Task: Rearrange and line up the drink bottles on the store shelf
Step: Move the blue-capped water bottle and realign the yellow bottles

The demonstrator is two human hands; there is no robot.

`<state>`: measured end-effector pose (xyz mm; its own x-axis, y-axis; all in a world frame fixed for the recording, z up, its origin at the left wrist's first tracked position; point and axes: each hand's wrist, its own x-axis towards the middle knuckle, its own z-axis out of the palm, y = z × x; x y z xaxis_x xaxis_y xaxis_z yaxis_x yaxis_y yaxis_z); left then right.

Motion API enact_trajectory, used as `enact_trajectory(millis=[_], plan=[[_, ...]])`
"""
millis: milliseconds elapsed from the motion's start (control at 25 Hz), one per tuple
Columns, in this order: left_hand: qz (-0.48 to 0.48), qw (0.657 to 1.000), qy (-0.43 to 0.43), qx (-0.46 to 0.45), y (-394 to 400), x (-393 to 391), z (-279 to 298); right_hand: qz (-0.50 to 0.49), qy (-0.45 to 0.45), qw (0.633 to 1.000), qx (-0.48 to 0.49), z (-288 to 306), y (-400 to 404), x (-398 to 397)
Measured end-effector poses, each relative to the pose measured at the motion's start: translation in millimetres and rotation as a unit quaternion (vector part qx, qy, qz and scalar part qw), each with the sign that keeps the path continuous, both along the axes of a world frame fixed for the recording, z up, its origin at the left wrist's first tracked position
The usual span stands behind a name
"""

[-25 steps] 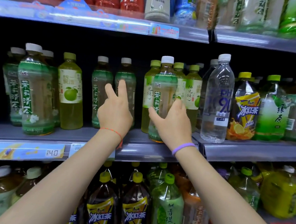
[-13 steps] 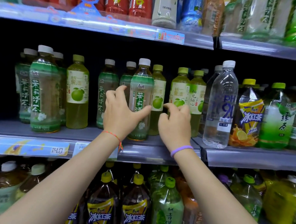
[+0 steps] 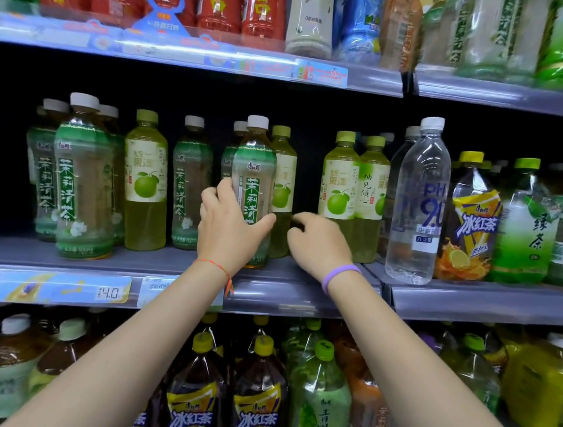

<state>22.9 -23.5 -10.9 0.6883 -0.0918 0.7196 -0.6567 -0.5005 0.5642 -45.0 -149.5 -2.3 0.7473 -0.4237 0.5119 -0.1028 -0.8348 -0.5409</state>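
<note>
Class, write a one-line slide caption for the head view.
Left hand grips a jasmine tea bottle on the middle shelf.
</note>
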Motion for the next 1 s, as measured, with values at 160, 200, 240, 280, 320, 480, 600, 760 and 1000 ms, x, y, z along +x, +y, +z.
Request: enact_trajectory(millis=[160, 200, 240, 280, 320, 480, 600, 760, 1000], plan=[[0.015, 1.0, -0.022, -0.002, -5, -8, -3, -0.128, -0.198, 0.972, 0.009, 9, -25, -19], [0.022, 0.999, -0.044, -0.012, -7, -12, -2, -0.134, -0.179, 0.974, 0.021, 10, -30, -19], [0.033, 0.996, -0.079, -0.022, -9, -16, -1, -0.127, -0.143, 0.981, 0.037, 10, -33, -18], [0.05, 0.99, -0.13, -0.025, -11, -20, 0, -0.116, -0.109, 0.986, 0.052, 9, -35, -16], [0.063, 0.979, -0.195, -0.019, -13, -23, 2, -0.108, -0.091, 0.988, 0.06, 8, -35, -15], [-0.045, 0.937, -0.341, 0.066, -25, -36, 1, -0.066, -0.077, 0.992, 0.071, 10, -30, -6], [-0.111, 0.958, -0.22, 0.145, -38, -34, 2, -0.025, -0.032, 0.998, 0.043, 12, -29, -7], [-0.133, 0.959, -0.052, 0.244, -57, -29, 10, -0.113, -0.117, 0.986, -0.024, 4, -38, -22], [-0.089, 0.952, 0.016, 0.291, -78, -32, 18, -0.132, 0.028, 0.99, -0.039, -2, -45, -25]])
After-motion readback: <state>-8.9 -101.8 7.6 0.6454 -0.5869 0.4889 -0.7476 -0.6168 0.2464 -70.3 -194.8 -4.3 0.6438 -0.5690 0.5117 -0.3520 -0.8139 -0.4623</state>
